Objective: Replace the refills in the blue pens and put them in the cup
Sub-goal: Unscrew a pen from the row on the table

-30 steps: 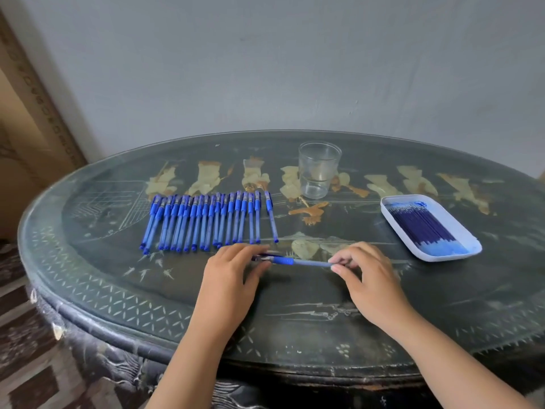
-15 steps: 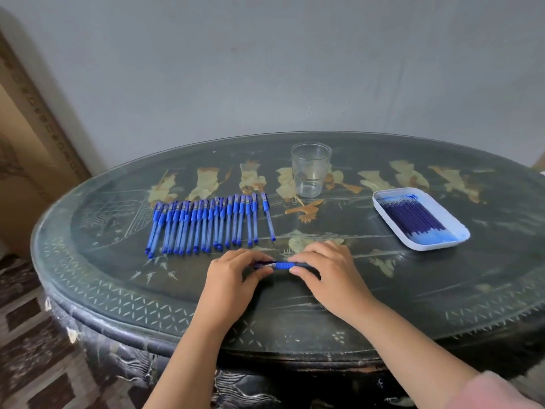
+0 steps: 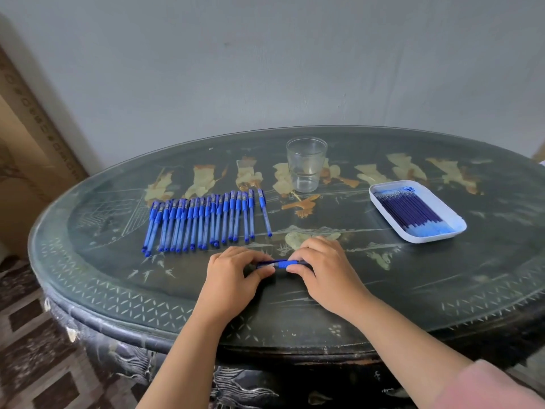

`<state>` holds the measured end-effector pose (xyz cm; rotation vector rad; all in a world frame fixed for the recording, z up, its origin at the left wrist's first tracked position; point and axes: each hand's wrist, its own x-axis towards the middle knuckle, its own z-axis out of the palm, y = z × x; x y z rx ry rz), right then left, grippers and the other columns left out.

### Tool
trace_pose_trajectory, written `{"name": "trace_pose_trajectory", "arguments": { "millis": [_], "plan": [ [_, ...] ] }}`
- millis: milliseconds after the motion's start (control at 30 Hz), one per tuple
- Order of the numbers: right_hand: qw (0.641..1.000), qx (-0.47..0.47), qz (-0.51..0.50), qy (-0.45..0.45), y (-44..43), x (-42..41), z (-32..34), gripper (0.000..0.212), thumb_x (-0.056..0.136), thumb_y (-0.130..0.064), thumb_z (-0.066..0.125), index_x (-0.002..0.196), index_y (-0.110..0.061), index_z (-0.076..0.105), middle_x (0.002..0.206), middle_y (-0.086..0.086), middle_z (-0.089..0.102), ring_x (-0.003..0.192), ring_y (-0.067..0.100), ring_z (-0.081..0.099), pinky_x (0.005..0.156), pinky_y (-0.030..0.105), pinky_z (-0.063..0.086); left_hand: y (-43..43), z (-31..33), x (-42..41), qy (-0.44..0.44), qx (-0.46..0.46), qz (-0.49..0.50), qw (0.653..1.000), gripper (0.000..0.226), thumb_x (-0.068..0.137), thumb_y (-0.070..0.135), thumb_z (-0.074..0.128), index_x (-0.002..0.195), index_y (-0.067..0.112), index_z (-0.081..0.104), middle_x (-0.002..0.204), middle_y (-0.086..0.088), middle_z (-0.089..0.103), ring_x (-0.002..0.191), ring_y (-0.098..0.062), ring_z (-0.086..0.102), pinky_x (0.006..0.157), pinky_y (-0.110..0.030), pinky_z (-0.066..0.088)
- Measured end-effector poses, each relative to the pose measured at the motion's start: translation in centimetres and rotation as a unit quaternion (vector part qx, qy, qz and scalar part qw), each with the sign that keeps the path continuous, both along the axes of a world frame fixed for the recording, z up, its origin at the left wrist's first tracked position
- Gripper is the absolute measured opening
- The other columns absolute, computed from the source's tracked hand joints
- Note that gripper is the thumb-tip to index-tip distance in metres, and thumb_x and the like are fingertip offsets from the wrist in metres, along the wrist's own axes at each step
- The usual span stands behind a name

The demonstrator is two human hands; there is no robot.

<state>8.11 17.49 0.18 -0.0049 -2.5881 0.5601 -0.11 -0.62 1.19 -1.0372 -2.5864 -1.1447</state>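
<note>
Pen [image 3: 281, 264]: near front of counter [image 3: 413, 290], between the grips | left grip [image 3: 236, 273] pinches one end; right grip [image 3: 321, 270] pinches the other | Judged: light, stiff, slick plastic; hold either side of the barrel joint, twist gently.

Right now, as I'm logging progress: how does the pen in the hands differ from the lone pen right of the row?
The held pen lies crosswise; the lone pen runs front-to-back. Left hand and right hand pinch the held pen; the lone pen lies untouched on the table. Both are blue.
</note>
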Motion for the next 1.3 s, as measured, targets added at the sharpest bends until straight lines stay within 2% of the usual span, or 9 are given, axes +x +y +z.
{"name": "trace_pose_trajectory", "arguments": {
  "millis": [333, 467, 500, 600, 667, 867, 1000, 1133, 1300],
  "plan": [
    [0.998, 0.048, 0.015, 0.041, -0.1, 0.2, 0.1, 0.012, 0.085, -0.024, 0.063, 0.083, -0.015, 0.071, 0.079, -0.004, 0.061, 0.076, 0.019, 0.057, 0.076, 0.033, 0.050, 0.0, 0.0, 0.0, 0.018, -0.010, -0.007, 1.000, 0.024, 0.084, 0.040, 0.063, 0.094, 0.022, 0.076, 0.086, 0.020, 0.066, 0.085, -0.003, 0.061, 0.086, -0.042, 0.051],
    [0.996, 0.010, -0.038, 0.081, 0.7, 0.3, -0.1, 0.004, 0.082, -0.013, 0.073, 0.084, -0.009, 0.073, 0.078, 0.000, 0.061, 0.074, 0.020, 0.058, 0.075, 0.033, 0.051, -0.6, 0.3, -0.1, -0.014, 0.055, 0.041, 0.998, 0.013, 0.090, 0.020, 0.065, 0.092, 0.015, 0.077, 0.077, 0.026, 0.058, 0.080, 0.009, 0.057, 0.080, -0.006, 0.042],
    [0.995, 0.013, -0.041, 0.085, 0.7, 0.3, -0.1, 0.005, 0.082, -0.013, 0.072, 0.085, -0.009, 0.074, 0.078, 0.000, 0.061, 0.074, 0.019, 0.057, 0.075, 0.033, 0.050, -0.7, 0.2, -0.1, -0.012, 0.061, 0.045, 0.997, 0.013, 0.089, 0.020, 0.066, 0.094, 0.014, 0.077, 0.080, 0.025, 0.058, 0.081, 0.009, 0.057, 0.083, -0.009, 0.044],
    [0.995, 0.022, -0.050, 0.079, 0.8, 0.2, -0.4, 0.005, 0.084, -0.016, 0.071, 0.085, -0.011, 0.072, 0.081, -0.001, 0.059, 0.077, 0.021, 0.057, 0.076, 0.035, 0.049, -0.6, -0.1, -0.1, 0.018, 0.047, 0.047, 0.998, 0.013, 0.086, 0.022, 0.071, 0.098, 0.019, 0.074, 0.090, 0.024, 0.059, 0.092, -0.007, 0.060, 0.090, -0.044, 0.050],
    [0.994, 0.022, -0.071, 0.077, 0.9, 0.2, -0.5, 0.005, 0.084, -0.016, 0.073, 0.086, -0.013, 0.071, 0.082, -0.001, 0.058, 0.078, 0.022, 0.057, 0.075, 0.037, 0.048, -0.6, -0.4, -0.2, 0.031, 0.036, 0.055, 0.997, 0.016, 0.084, 0.022, 0.074, 0.100, 0.025, 0.073, 0.093, 0.026, 0.059, 0.098, -0.014, 0.060, 0.089, -0.051, 0.047],
    [0.993, 0.051, -0.074, 0.078, 0.8, 0.1, -0.6, 0.012, 0.087, -0.024, 0.063, 0.085, -0.015, 0.070, 0.081, -0.002, 0.057, 0.077, 0.023, 0.057, 0.070, 0.040, 0.049, -0.1, -0.7, -0.3, 0.030, -0.034, 0.108, 0.993, 0.020, 0.084, 0.035, 0.073, 0.104, 0.032, 0.074, 0.101, 0.014, 0.056, 0.108, -0.015, 0.049, 0.089, -0.031, 0.024],
    [0.993, 0.066, -0.075, 0.066, 0.9, 0.1, -0.7, 0.009, 0.089, -0.023, 0.067, 0.087, -0.016, 0.071, 0.081, -0.002, 0.057, 0.077, 0.022, 0.056, 0.069, 0.042, 0.050, -0.1, -0.8, -0.4, 0.028, -0.054, 0.106, 0.992, 0.025, 0.086, 0.039, 0.069, 0.111, 0.034, 0.072, 0.101, 0.016, 0.051, 0.109, -0.014, 0.046, 0.090, -0.028, 0.022],
    [0.992, 0.078, -0.071, 0.067, 0.9, -0.1, -1.0, 0.034, 0.093, -0.036, 0.043, 0.087, -0.017, 0.071, 0.078, -0.003, 0.055, 0.075, 0.023, 0.055, 0.066, 0.041, 0.049, -0.1, -0.9, -0.5, 0.031, -0.063, 0.110, 0.991, 0.029, 0.087, 0.041, 0.067, 0.115, 0.036, 0.070, 0.101, 0.018, 0.051, 0.109, -0.013, 0.047, 0.090, -0.027, 0.022],
    [0.993, 0.071, -0.076, 0.056, 0.8, -0.1, -1.1, 0.037, 0.093, -0.038, 0.040, 0.091, -0.019, 0.071, 0.080, -0.004, 0.055, 0.075, 0.022, 0.054, 0.066, 0.039, 0.047, -0.1, -0.9, -0.3, 0.032, -0.057, 0.104, 0.992, 0.036, 0.084, 0.042, 0.070, 0.119, 0.035, 0.068, 0.108, 0.015, 0.058, 0.112, -0.014, 0.048, 0.091, -0.027, 0.022]
  ]
}}
